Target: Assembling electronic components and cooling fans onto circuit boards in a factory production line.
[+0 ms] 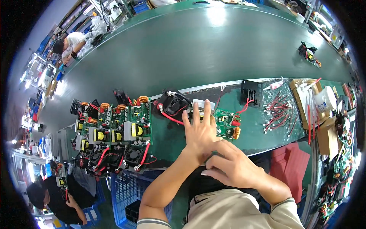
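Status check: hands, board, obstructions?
Left hand spread over green circuit board, contact unclear. Right hand loosely curled close by, nothing visible in it. Black fan by board's left end. Left hand hides part of board.

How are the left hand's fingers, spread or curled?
Spread: the left hand has its fingers extended, reaching over the green circuit board. Whether they press it, I cannot tell.

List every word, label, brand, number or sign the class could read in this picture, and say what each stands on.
None can be read with certainty.
White tub: marks on its side, too blurred to read.
Circuit board by the left hand: any markings are too small to read.
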Demonstrator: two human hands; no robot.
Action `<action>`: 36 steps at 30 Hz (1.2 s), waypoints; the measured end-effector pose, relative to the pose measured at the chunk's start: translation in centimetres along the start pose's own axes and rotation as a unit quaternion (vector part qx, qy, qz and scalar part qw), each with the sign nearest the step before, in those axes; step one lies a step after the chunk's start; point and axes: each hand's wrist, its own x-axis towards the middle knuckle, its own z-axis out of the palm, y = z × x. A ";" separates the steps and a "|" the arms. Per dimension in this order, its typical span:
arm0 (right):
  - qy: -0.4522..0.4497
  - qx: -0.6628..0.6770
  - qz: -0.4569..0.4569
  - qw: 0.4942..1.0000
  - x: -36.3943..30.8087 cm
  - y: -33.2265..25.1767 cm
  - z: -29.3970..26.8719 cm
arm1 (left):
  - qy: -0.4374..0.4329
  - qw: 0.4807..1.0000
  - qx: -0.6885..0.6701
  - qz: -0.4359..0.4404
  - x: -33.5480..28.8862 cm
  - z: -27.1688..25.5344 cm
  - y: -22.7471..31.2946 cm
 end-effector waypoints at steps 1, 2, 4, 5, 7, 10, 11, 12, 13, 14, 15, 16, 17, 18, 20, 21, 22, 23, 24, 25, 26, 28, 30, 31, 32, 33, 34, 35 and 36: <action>-0.001 0.046 0.032 0.998 -0.4 0.1 -0.2 | -0.030 1.000 0.001 -0.002 0.1 -0.4 0.0; 0.005 0.022 0.039 0.999 -0.5 0.0 -0.5 | -0.060 0.998 0.003 -0.004 0.2 -0.7 0.1; 0.016 -0.004 0.033 0.999 -0.4 -0.4 -0.5 | -0.089 0.996 -0.011 -0.003 0.6 -2.0 0.2; 0.021 -0.025 0.024 0.999 -0.3 -0.6 -0.3 | -0.120 0.992 -0.022 -0.008 0.7 -2.4 0.2; 0.017 -0.042 0.021 0.999 -0.7 -0.5 0.1 | -0.099 0.995 -0.018 0.005 0.4 -2.2 -0.2; 0.017 -0.044 0.059 0.997 -1.5 0.3 -1.1 | -0.070 0.994 -0.071 0.050 -0.1 -2.5 -0.9; 0.025 -0.057 0.075 0.995 -2.1 1.0 -1.9 | -0.072 0.989 -0.112 0.065 -0.6 -3.0 -1.3; 0.042 -0.074 0.102 0.991 -2.8 1.9 -2.8 | -0.081 0.985 -0.139 0.064 -1.1 -3.2 -1.4; 0.057 -0.086 0.125 0.987 -3.6 2.8 -3.4 | -0.090 0.981 -0.162 0.056 -1.7 -3.3 -1.6; 0.097 -0.058 0.167 0.979 -4.3 3.5 -3.6 | -0.094 0.980 -0.165 0.058 -2.2 -3.3 -1.9; 0.109 -0.075 0.222 0.966 -4.8 3.8 -3.9 | -0.081 0.981 -0.163 0.061 -2.7 -3.2 -2.2; 0.128 -0.085 0.261 0.953 -5.2 4.1 -3.8 | -0.069 0.982 -0.166 0.066 -2.9 -2.9 -2.3; 0.146 -0.094 0.300 0.938 -5.6 4.7 -3.5 | -0.035 0.984 -0.158 0.068 -2.9 -2.4 -2.4; 0.143 -0.094 0.306 0.936 -5.7 5.4 -2.8 | -0.017 0.989 -0.136 0.057 -2.8 -2.1 -2.5; 0.163 -0.029 0.310 0.936 -5.8 6.6 -1.1 | 0.031 0.993 -0.107 0.047 -1.9 -1.7 -2.5; 0.161 -0.029 0.318 0.934 -5.9 6.9 -0.8 | 0.038 0.992 -0.114 0.038 -1.7 -1.7 -2.7; 0.158 0.001 0.311 0.937 -5.9 7.7 -0.7 | 0.043 0.992 -0.114 0.037 -1.5 -1.4 -2.9; 0.155 0.030 0.304 0.940 -5.7 8.4 -0.7 | 0.050 0.991 -0.115 0.037 -1.3 -1.1 -3.0; 0.148 -0.002 0.306 0.940 -5.8 9.2 -1.0 | 0.047 0.991 -0.119 0.037 -1.1 -0.8 -2.9; 0.140 -0.026 0.306 0.941 -5.0 9.4 -1.7 | 0.055 0.991 -0.122 0.025 -0.8 -0.6 -2.7; 0.123 -0.042 0.293 0.947 -4.5 9.2 -2.3 | 0.063 0.990 -0.125 0.013 -0.5 -0.5 -2.6; 0.100 -0.057 0.283 0.952 -4.0 9.4 -3.9 | 0.071 0.984 -0.160 0.008 -0.6 -0.7 -2.7; 0.130 0.003 0.316 0.940 -1.9 9.7 -5.7 | 0.098 0.974 -0.204 0.003 -0.6 -1.4 -3.2; 0.161 -0.007 0.285 0.945 -1.2 10.7 -6.3 | 0.101 0.974 -0.204 0.002 -0.2 -1.8 -3.3; 0.189 0.046 0.300 0.934 -0.1 11.2 -6.9 | 0.122 0.959 -0.255 -0.016 0.9 -1.8 -3.1; 0.217 0.100 0.312 0.919 1.2 11.3 -7.3 | 0.142 0.941 -0.305 -0.033 1.9 -1.8 -3.0; 0.204 0.122 0.311 0.920 2.6 11.4 -7.5 | 0.147 0.933 -0.326 -0.037 3.2 -1.9 -3.1; 0.192 0.144 0.309 0.920 3.9 11.3 -7.5 | 0.151 0.933 -0.324 -0.035 4.5 -2.0 -3.1; 0.186 0.138 0.287 0.930 4.9 11.4 -7.1 | 0.108 0.910 -0.394 -0.072 5.7 -2.0 -3.0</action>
